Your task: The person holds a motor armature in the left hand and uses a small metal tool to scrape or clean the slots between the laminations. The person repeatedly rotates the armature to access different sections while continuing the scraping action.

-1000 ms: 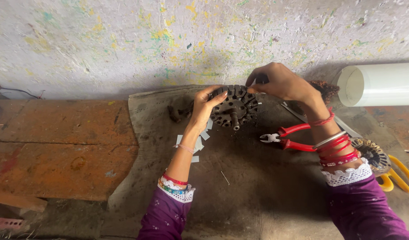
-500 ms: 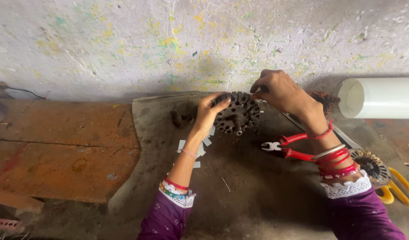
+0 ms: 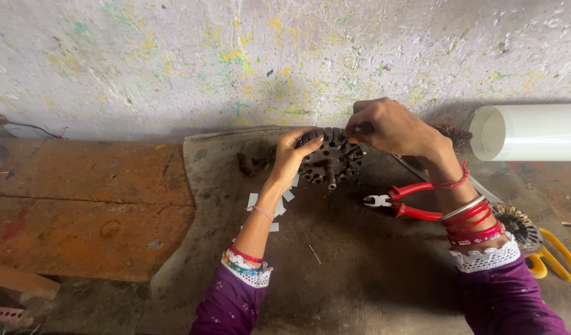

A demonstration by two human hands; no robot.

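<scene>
against the paint-flecked wall, on the dark surface (image 3: 360,267) at upper centre of the frame, the slotted motor core (image 3: 331,156) stands between both hands, left hand (image 3: 293,155) gripping its left rim, right hand (image 3: 391,127) pinching at its upper right edge, shaft pointing toward the camera.

Two hands: the left hand (image 3: 295,152) and the right hand (image 3: 391,127). Two slotted round cores: one dark core (image 3: 331,157) between the hands, a second core (image 3: 516,224) beside the right wrist. One pair of red pliers (image 3: 402,201). One white tube (image 3: 527,132). One yellow-handled tool (image 3: 555,260). Several small white paper strips (image 3: 279,208); the exact number cannot be told.
</scene>
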